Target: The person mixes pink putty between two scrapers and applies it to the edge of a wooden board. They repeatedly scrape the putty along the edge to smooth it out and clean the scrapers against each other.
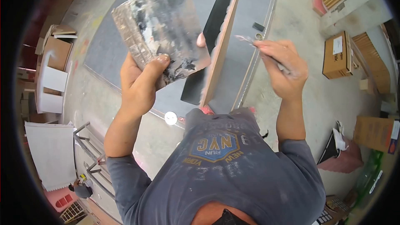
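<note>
My left hand (143,79) is closed around the lower edge of a flat rectangular palette board (166,29), its thumb on top. Dark, grey and white smears cover the board, and a pale pink dab of paste (201,40) sits near its right edge. Off to the right, my right hand (288,67) is pinched on a small thin spatula (245,39), its tip bearing whitish paste and pointing left towards the board. Between the hands, a long panel (221,54) stands on edge, with pale uneven paste along its left edge. My right fingers are whitened with residue.
The panel rests over a large grey sheet (112,50) on the concrete floor. A roll of tape (258,36) and a dark block (258,26) lie there. Cardboard boxes (335,56) stand right; a metal frame (98,164) and another person (81,189) are at left.
</note>
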### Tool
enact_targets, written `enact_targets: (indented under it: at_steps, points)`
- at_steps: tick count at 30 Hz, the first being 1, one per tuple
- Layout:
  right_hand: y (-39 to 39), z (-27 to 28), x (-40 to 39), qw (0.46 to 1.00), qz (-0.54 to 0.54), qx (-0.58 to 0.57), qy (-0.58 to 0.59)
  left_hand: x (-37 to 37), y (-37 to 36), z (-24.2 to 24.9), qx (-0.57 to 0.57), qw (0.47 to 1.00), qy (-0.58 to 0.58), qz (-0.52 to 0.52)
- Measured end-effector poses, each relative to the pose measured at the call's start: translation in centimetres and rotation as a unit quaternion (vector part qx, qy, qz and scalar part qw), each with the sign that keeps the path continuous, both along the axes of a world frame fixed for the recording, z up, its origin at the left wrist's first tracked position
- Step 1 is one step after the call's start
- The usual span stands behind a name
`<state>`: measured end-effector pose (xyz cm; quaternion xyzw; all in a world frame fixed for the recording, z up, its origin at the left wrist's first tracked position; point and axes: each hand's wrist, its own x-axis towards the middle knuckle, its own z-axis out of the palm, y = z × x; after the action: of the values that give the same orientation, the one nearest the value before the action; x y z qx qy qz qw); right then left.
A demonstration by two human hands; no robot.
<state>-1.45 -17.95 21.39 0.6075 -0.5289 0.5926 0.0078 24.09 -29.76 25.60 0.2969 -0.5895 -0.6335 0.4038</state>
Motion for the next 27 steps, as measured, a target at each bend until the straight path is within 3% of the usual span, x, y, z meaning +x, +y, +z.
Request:
enact_targets:
  at_steps: [1,4,8,10,14,16,18,21,27]
  points:
    - [-0.4,0.8,-0.6,0.991,-0.004,-0.029,0.127,-1.1,0.4,0.7,-0.006,1.000,-0.008,-0.008]
    - [-1.2,2.7,-2.2,0.970,-0.018,-0.094,0.223,-4.9,2.5,2.3,-0.065,0.995,-0.078,-0.016]
    - [0.2,2.5,-6.3,0.953,0.028,-0.126,0.275,-9.4,5.0,2.8,-0.126,0.982,-0.140,0.023]
    - [1.3,1.5,-9.5,0.954,0.092,-0.091,0.269,-12.3,5.9,2.4,-0.145,0.981,-0.102,0.084]
    - [1.3,-5.0,-18.0,0.972,0.211,-0.037,0.100,-17.4,6.8,1.9,-0.197,0.958,0.046,0.203]
    - [2.0,-7.7,-21.8,0.958,0.237,0.082,-0.142,-18.7,6.4,2.3,-0.203,0.950,0.021,0.238]
    - [2.1,-10.1,-25.7,0.859,0.229,0.216,-0.403,-20.3,5.9,3.4,-0.195,0.941,-0.041,0.275]
    - [-0.9,-12.5,-29.7,0.757,0.252,0.175,-0.576,-19.3,2.4,4.0,-0.164,0.929,-0.100,0.317]
    - [-10.5,-18.8,-30.8,0.754,0.212,0.212,-0.584,-14.9,-5.0,1.4,-0.150,0.890,-0.182,0.390]
